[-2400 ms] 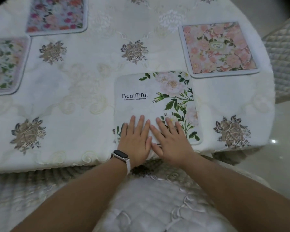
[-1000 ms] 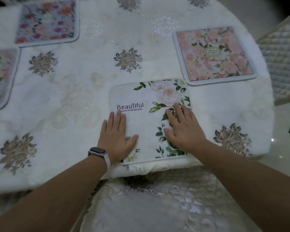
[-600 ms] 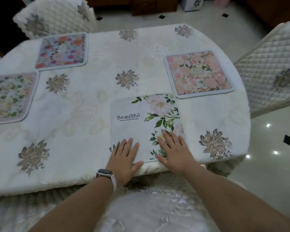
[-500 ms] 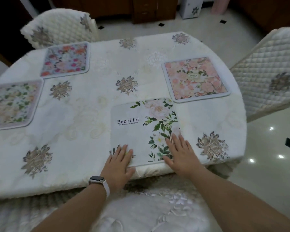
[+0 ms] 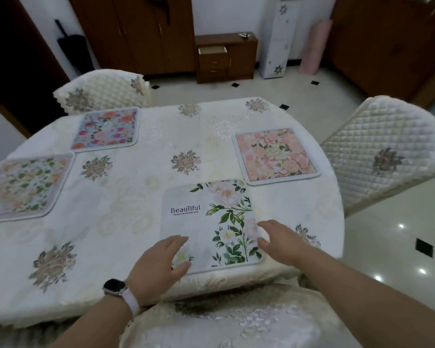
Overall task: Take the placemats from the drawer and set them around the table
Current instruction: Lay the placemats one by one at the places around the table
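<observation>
A white placemat [image 5: 206, 222] printed "Beautiful" with green leaves lies flat at the table's near edge. My left hand [image 5: 158, 264], with a watch on the wrist, hovers over the mat's near left corner, fingers apart. My right hand [image 5: 281, 242] sits at the mat's right edge, fingers loosely spread, holding nothing. A pink floral placemat [image 5: 274, 154] lies at the right. A blue-and-red floral placemat [image 5: 106, 128] lies at the far left. A pale green floral placemat [image 5: 25, 184] lies at the left edge.
The table [image 5: 141, 197] wears a cream embroidered cloth. Quilted chairs stand at the far left [image 5: 103, 90], the right [image 5: 384, 151] and right below me [image 5: 224, 320]. A wooden cabinet with an open drawer [image 5: 212, 50] stands at the back wall, across tiled floor.
Both hands have slid back off the "Beautiful" mat and apart toward its near corners, lifting slightly. My view has tilted up, bringing the room and the cabinet into sight.
</observation>
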A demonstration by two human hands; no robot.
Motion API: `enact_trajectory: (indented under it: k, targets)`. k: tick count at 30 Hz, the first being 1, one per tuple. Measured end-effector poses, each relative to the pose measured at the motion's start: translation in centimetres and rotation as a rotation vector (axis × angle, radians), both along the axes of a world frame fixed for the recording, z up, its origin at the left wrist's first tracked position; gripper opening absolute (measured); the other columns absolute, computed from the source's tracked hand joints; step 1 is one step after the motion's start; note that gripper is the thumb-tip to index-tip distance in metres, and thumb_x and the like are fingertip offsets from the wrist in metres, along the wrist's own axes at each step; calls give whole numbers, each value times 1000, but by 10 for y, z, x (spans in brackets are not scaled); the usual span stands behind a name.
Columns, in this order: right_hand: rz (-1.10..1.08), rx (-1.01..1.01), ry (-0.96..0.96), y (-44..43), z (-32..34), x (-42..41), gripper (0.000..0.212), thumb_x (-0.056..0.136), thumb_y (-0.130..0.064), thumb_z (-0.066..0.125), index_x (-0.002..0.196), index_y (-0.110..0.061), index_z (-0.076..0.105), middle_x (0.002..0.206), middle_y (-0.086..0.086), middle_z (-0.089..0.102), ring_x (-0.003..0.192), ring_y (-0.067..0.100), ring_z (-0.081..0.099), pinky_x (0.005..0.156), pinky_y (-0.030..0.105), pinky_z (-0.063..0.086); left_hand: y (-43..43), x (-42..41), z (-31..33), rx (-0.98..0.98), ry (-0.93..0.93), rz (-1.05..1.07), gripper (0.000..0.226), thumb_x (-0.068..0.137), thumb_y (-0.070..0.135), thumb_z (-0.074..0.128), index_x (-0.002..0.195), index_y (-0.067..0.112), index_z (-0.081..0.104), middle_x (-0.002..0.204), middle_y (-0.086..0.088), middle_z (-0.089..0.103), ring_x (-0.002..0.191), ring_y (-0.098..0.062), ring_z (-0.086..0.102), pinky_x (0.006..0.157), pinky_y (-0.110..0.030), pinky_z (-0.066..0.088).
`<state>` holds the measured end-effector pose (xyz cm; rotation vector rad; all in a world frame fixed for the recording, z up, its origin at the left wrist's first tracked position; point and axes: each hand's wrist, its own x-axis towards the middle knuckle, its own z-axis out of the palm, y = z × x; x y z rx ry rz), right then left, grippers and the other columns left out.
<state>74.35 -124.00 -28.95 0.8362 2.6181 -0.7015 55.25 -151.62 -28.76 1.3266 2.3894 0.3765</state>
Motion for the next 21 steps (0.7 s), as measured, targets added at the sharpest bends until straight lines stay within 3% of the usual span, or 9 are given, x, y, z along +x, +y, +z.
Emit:
enact_trajectory:
  k: [7,10,15,21]
  targets:
    - [-178,43,68,-12,30,28,45,97,-42,45,139,-25,45,136,-8,48,118,14,52,94,33,42,59,1,2,98,133,-178,72,85,62,28,146,25,41,148,1,44,133,-18,43,107,-35,36]
    - [-240,79,66,-5,35,54,36,95,-39,47,125,-20,56,123,-4,56,113,19,54,90,34,45,82,18,4,110,118,-236,61,92,53,40,146,26,41,150,3,42,134,-17,40,108,-34,34]
    - [-297,155,83,20,46,91,45,95,-39,47,137,-23,48,139,-4,49,125,17,46,100,32,40,125,42,18,140,188,-424,55,86,47,42,130,19,59,133,-4,59,119,-25,57,93,-43,52]
    - [-198,281,79,66,46,131,47,95,-41,43,138,-23,46,137,-5,50,123,18,46,100,36,41,196,81,29,132,268,-524,56,88,49,43,135,20,54,138,-4,56,125,-28,53,98,-45,47]
